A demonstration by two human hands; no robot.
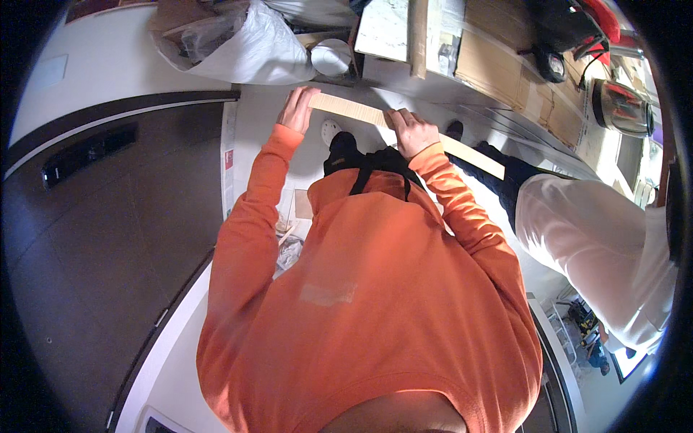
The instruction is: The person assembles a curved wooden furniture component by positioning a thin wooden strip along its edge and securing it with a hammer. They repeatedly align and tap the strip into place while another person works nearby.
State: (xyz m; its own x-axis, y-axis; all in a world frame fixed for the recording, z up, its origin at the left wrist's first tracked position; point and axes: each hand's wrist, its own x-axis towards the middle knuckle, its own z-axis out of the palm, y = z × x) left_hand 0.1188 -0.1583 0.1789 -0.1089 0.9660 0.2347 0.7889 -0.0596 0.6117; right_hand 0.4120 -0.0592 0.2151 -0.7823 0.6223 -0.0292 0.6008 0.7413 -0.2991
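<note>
a long strip (354, 111) is held up in front of the orange top (390, 267), with the left hand (297, 108) pinching its left end, the right hand (413, 133) closed around it near the middle, and the rest poking out past the right hand, thin, flat and pale yellow.

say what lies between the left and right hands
In the head view, a bare stretch of the pale strip runs from the left hand, at its end, to the right hand.
</note>
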